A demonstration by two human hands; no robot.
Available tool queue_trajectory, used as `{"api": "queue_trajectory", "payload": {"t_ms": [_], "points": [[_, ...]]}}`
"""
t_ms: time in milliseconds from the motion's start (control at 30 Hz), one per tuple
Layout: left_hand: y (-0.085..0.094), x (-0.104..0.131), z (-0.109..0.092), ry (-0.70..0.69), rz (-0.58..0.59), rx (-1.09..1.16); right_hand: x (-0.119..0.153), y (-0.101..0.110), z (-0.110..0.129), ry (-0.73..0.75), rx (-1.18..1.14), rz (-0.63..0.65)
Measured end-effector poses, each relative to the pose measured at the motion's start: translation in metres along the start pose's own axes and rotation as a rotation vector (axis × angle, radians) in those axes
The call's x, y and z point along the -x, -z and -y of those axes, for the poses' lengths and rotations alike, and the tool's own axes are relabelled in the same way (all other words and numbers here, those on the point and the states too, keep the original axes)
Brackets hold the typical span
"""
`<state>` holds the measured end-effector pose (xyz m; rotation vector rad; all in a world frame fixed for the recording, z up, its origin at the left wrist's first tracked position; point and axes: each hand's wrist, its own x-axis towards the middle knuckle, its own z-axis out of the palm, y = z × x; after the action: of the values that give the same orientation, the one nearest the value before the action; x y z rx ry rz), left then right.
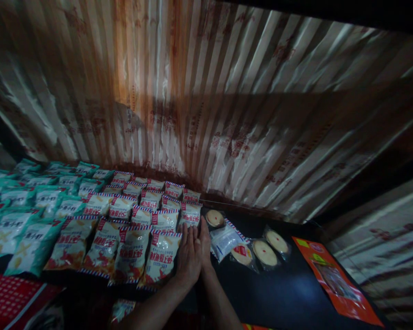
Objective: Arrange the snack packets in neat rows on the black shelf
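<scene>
My left hand [190, 252] lies with its fingers stretched forward at the right end of the rows of snack bags. It is against or close beside the front snack bag [162, 259], whose wrapper is white and orange with red print and a striped edge. Directly to its right is my right hand [205, 242], fingers straight and held together, the two hands side by side. The fingertips reach the lower edge of another snack bag [191, 214]. Neither hand holds anything that I can see. Part of the right hand's palm side is hidden by the left.
Teal snack bags [30, 247] stand in rows at left. Right of my hands lie a white packet [225, 240] with a striped edge and several round wrapped pastries [265, 253] on the black tabletop [261, 298]. An orange packet [333, 279] lies farther right. Pleated sheeting [206, 101] hangs behind.
</scene>
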<state>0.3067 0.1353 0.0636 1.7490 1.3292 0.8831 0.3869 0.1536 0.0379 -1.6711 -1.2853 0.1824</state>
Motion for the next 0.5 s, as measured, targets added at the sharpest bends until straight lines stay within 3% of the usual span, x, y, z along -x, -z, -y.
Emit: {"api": "queue_trajectory", "payload": {"t_ms": [300, 500], "points": [[-0.005, 0.019, 0.002, -0.090, -0.010, -0.082, 0.025, 0.007, -0.012, -0.002, -0.014, -0.007], [-0.007, 0.051, 0.023, -0.170, 0.009, -0.089, 0.060, 0.019, -0.001, -0.010, -0.043, -0.051]]}}
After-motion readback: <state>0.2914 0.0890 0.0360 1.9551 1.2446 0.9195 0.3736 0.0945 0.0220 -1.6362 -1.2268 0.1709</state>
